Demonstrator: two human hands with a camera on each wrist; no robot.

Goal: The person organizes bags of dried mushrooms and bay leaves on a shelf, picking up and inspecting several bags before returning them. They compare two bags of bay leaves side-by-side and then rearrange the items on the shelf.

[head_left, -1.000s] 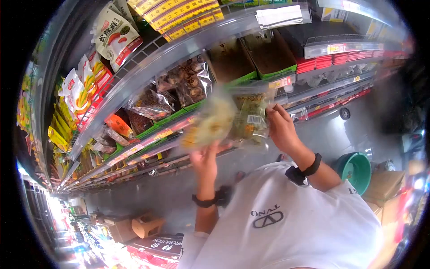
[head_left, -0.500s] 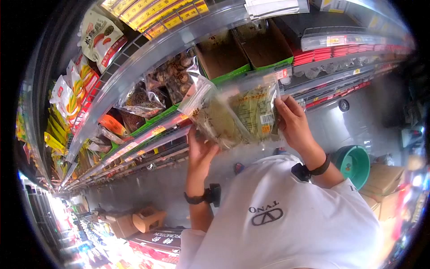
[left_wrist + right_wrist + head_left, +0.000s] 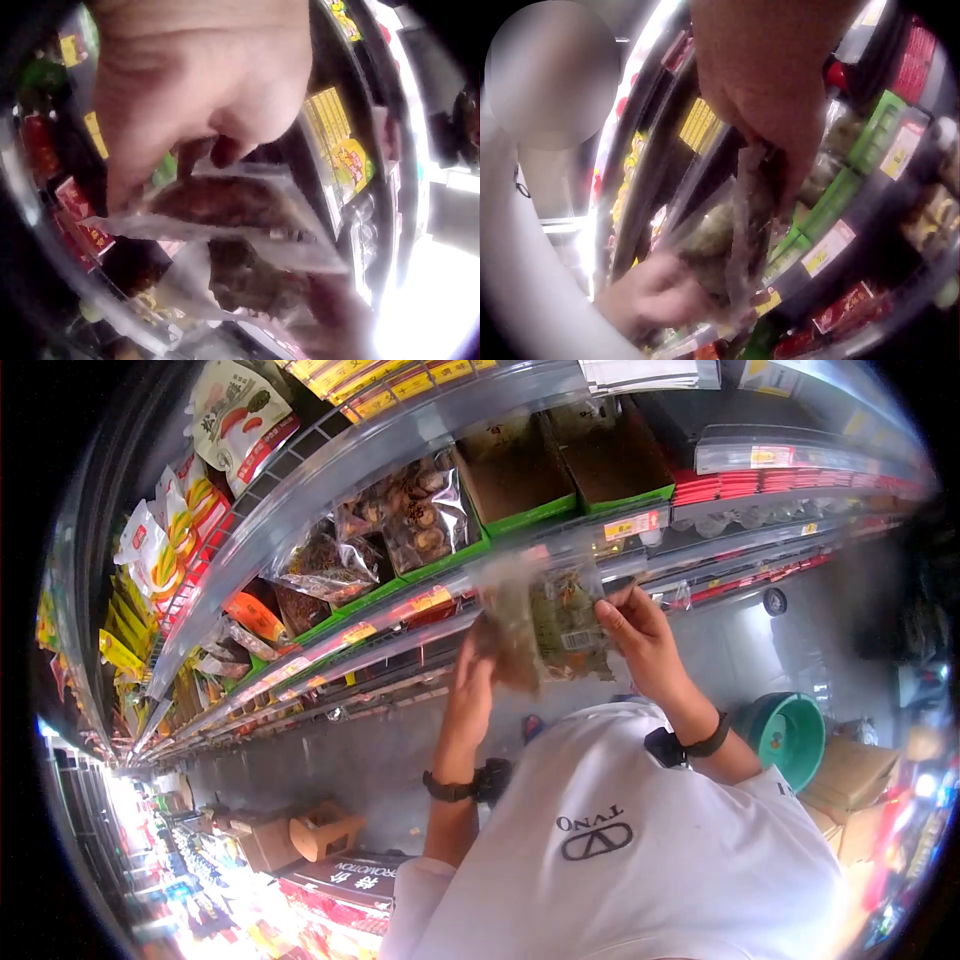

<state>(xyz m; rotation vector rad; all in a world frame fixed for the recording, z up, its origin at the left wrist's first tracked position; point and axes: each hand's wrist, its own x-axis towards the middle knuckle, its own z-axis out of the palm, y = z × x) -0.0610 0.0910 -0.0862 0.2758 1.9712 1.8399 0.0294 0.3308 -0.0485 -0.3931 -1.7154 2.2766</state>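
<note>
My left hand point(image 3: 472, 678) point(image 3: 202, 82) grips a clear bag point(image 3: 510, 625) point(image 3: 225, 202) by its edge. This bag is blurred and turned nearly side-on in the head view. Thumb and fingers of my right hand point(image 3: 648, 645) point(image 3: 769, 94) pinch the right side of a second clear bag point(image 3: 567, 615) with dried greenish contents and a barcode label. Both bags hang upright side by side in front of the shelf and overlap. In the right wrist view my left hand point(image 3: 664, 296) shows at the lower left; some of its fingers are blurred.
Green-edged cartons point(image 3: 515, 475) stand on the shelf beyond the hands, beside bags of dried mushrooms point(image 3: 425, 520). Shelf rails with price tags point(image 3: 632, 526) run across. A green tub point(image 3: 790, 740) and cardboard boxes point(image 3: 850, 775) are at the right, a stool point(image 3: 325, 830) at lower left.
The left bag has turned from facing the head camera to nearly side-on, and my left hand has shifted right. The right bag has moved slightly left, still in my right hand.
</note>
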